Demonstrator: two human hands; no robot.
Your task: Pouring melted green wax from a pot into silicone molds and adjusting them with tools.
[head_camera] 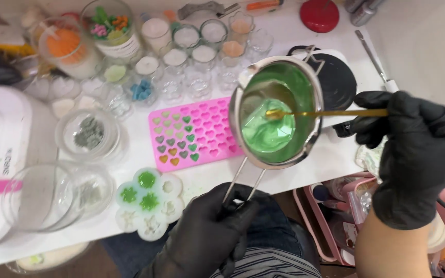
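My left hand (209, 226), in a black glove, grips the wire handle of a steel melting pot (243, 100) held above the white table. Green liquid wax (269, 128) pools inside the tilted pot. My right hand (413, 149), also in a black glove, holds a thin gold spoon (330, 113) whose bowl dips into the green wax. Under the pot's left side lies a pink silicone heart mould (191, 131), some cavities filled with green and yellow. A white flower-shaped mould (148, 203) with three green-filled cavities sits near my left hand.
Many small glass candle jars (191, 56) crowd the back of the table. A black round hot plate (336, 80) sits behind the pot. Large glass bowls (52, 195) and a white appliance (6, 134) stand at left. A pink cart (336, 216) is below right.
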